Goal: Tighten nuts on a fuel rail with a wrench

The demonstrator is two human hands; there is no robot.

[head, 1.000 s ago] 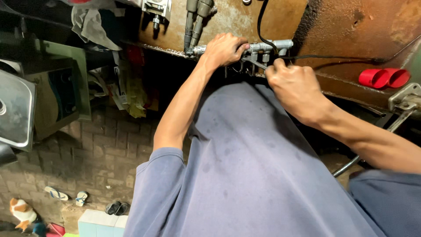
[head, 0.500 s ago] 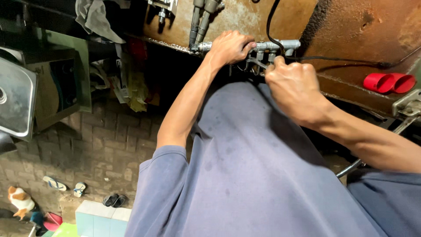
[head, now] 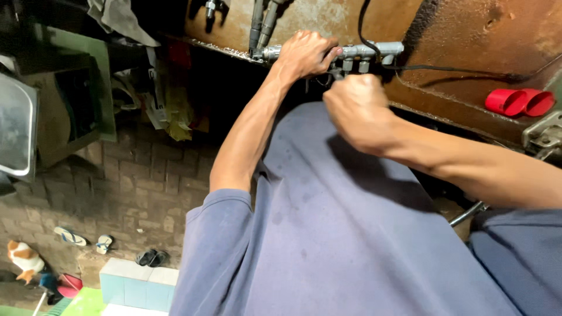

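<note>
Gripping the grey metal rail (head: 363,51) with left hand (head: 304,54); right hand (head: 357,108) fisted, has pulled back, contents hidden.

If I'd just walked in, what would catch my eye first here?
Probably the two bare hands at top centre: the left hand grips a grey metal rail with short ports, lying on a rusty workbench, while the right hand works just below it. Next, the bright red caps at right stand out.
</note>
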